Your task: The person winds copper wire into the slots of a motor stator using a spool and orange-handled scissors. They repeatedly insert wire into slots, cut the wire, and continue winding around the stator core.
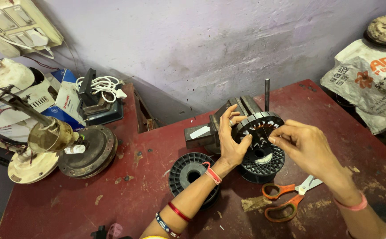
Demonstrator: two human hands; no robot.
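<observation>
Head view. I see the stator [258,126], a dark slotted steel ring with copper-coloured winding inside, held upright just above centre of the red table [113,194], directly over a black spool [263,161]. I judge it heavy and rigid for its size: the laminated rim should stand a firm grip, while the fine wire in the slots looks fragile and easily nicked. The outer rim at 9 and 3 o'clock seems the safe place to hold; the inner slots are best left untouched.

My left hand [231,139] rises from 6 o'clock, wrist bent back, palm toward the ring, fingers spread along its 9 o'clock rim, thumb pressing the face: a partly closed grasp on the stator. My right hand [305,148] enters from 4 o'clock, forearm low, fingers curled and pinched together at the 3 o'clock edge. I cannot tell whether wire lies between the fingertips.

A second spool [192,172] lies at 7 o'clock of the stator, orange-handled scissors [288,199] at 5 o'clock, a grey block [215,126] behind at 10 o'clock, and a fan motor [86,152] far out at 9 o'clock.
</observation>
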